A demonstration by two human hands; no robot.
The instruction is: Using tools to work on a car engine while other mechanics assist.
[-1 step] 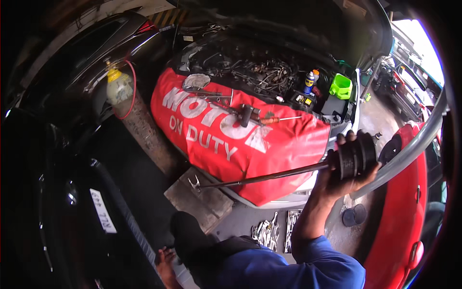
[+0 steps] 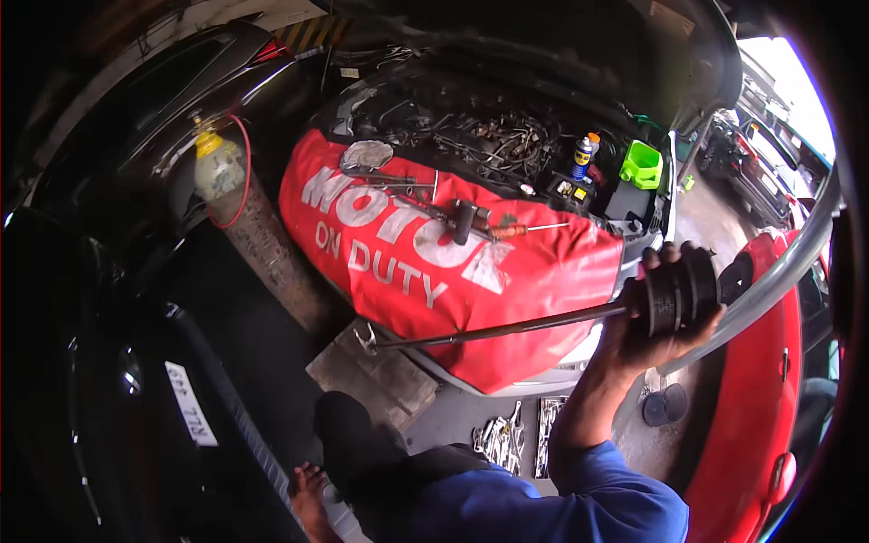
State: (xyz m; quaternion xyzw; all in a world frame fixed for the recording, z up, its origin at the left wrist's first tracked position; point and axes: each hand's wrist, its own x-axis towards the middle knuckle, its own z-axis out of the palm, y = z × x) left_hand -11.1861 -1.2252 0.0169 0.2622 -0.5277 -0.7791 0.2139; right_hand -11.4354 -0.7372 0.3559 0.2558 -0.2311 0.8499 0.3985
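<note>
My right hand [image 2: 670,312] is raised at the right, with its fingers wrapped round a black grooved pulley [image 2: 665,299]. From the pulley a long dark bar [image 2: 516,326] reaches left across the red fender cover [image 2: 543,294]. A bright forked metal end [image 2: 365,337] shows by the bar's far tip; I cannot tell whether it belongs to the bar. Low at the left, my left hand [image 2: 310,498] holds nothing visible, its fingers apart, beside the edge of a black car [image 2: 136,452]. Whether it touches the car is unclear.
Hand tools [image 2: 462,222] lie on the cover before an open engine bay [image 2: 507,140]. A green container [image 2: 641,165] and spray can [image 2: 581,158] stand there. Left is a gas cylinder [image 2: 222,167] with a red hose; right, a red car [image 2: 760,362]. Wrenches [image 2: 501,434] lie on the floor.
My right hand and the pulley sit very slightly farther right, while the view has shifted a little. Both hands keep the same hold and shape.
</note>
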